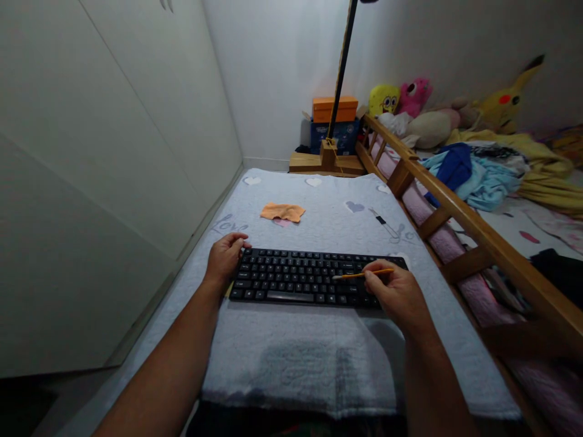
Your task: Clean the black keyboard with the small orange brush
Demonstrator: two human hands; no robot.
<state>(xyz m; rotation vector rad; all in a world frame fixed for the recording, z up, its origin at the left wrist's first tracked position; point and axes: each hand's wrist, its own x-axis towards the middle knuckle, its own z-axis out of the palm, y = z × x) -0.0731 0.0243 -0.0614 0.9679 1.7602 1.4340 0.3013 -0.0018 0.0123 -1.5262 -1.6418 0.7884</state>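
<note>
A black keyboard (pixel 300 278) lies across a pale blue blanket (pixel 319 206) in front of me. My left hand (pixel 224 258) grips the keyboard's left end, fingers curled over its top corner. My right hand (pixel 395 292) rests on the keyboard's right part and pinches a thin orange stick (pixel 364 275). The stick points left, its tip over the keys right of the middle.
An orange cloth (pixel 282 212) lies on the blanket beyond the keyboard, and a small black clip (pixel 379 219) to its right. A wooden bed rail (pixel 455 206) runs along the right, with clothes and plush toys (pixel 401 98) behind it. White cupboard doors (pixel 113 152) close the left side.
</note>
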